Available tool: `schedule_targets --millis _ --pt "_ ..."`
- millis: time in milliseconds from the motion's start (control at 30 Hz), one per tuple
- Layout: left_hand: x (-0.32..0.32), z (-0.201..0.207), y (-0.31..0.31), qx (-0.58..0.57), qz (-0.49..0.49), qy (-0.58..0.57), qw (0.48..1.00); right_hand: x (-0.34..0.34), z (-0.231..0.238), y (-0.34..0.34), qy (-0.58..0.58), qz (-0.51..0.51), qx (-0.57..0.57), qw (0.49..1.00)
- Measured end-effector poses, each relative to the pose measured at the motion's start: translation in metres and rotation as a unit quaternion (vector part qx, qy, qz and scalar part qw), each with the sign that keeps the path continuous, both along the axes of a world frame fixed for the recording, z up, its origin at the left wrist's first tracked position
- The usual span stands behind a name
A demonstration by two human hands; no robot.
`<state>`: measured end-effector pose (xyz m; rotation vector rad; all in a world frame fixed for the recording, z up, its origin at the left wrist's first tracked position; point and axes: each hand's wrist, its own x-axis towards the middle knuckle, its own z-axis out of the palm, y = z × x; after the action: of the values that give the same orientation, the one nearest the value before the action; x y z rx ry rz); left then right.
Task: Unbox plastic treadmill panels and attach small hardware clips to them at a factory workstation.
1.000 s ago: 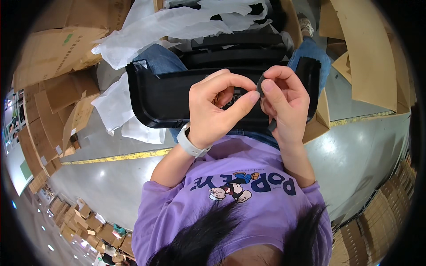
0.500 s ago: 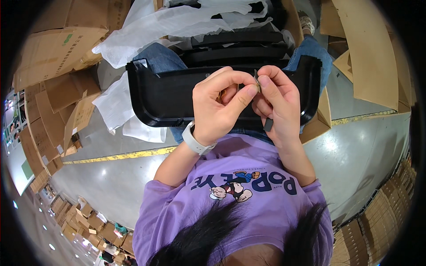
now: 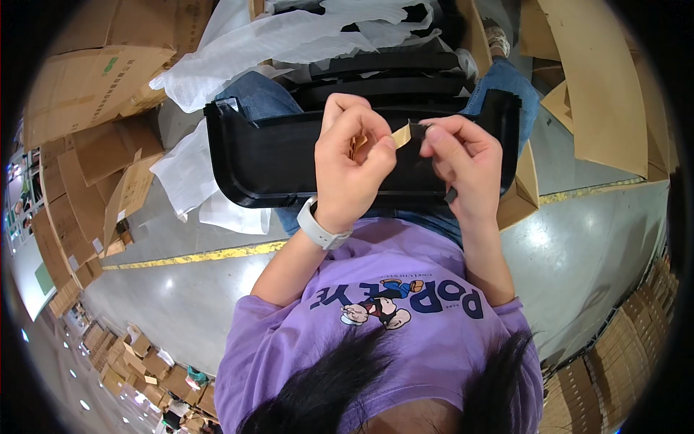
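Note:
A black molded plastic panel (image 3: 275, 159) with raised curved ends lies across my lap. Above it, my left hand (image 3: 350, 159) pinches a tan strip of backing paper (image 3: 402, 136); more tan paper shows inside its curled fingers. The backing paper's far end meets a short black adhesive strip (image 3: 417, 131), which is pinched between thumb and forefinger of my right hand (image 3: 468, 159). Under that hand's lower fingers a second small black piece (image 3: 451, 195) sticks out against the palm. Whether the backing is still joined to the strip is hard to tell.
More black panels (image 3: 383, 88) stand stacked ahead between my legs, in a carton with white wrapping film (image 3: 289, 54). Open cardboard boxes stand to the left (image 3: 108, 79) and right (image 3: 600, 87). A yellow line (image 3: 195, 255) crosses the grey floor.
My hands have drawn apart, the right one moving to the right. The tan backing paper and black strip now show stretched between them, where before the fingertips met over a small piece.

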<state>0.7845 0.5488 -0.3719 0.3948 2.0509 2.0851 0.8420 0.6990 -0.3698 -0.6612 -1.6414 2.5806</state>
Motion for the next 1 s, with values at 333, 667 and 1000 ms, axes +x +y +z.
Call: schedule_targets --millis 333,667,1000 --pt "-0.006 -0.013 -0.016 0.216 -0.123 -0.232 0.940 0.003 -0.007 -0.005 0.106 -0.093 0.336 0.931" --pt "0.000 -0.012 -0.010 0.107 -0.069 -0.252 0.959 0.000 -0.016 -0.014 0.314 -0.029 0.573 0.757" --pt "-0.006 -0.016 -0.025 0.057 -0.119 -0.210 0.969 0.002 -0.006 -0.007 -0.015 0.133 0.201 0.970"
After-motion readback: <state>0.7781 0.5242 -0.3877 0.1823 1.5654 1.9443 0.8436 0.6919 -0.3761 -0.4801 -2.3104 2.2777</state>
